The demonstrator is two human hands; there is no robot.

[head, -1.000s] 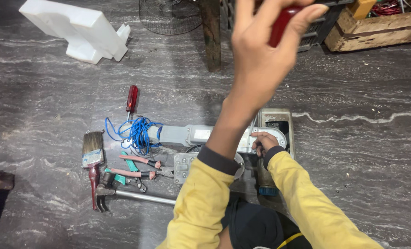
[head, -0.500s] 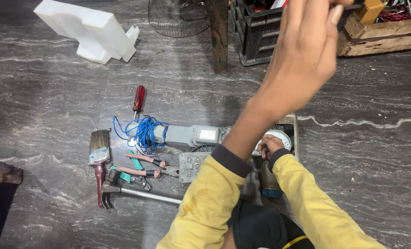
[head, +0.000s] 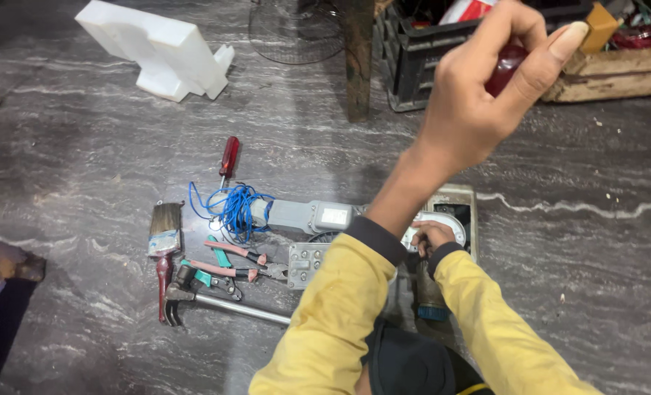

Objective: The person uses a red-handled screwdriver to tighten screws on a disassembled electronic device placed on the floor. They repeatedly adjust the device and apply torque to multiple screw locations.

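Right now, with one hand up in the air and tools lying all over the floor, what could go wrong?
1. The raised left hand grips a red-handled tool high above the grey device; if it slips, it may drop onto the right hand resting there.
2. Loose blue wire beside the pliers could snag.
3. The hammer lies close by, easily knocked.

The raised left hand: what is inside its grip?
The left hand is closed around a dark red rounded handle, visible between thumb and fingers. Whatever extends from the handle is covered by the palm and fingers, so the kind of tool cannot be told.
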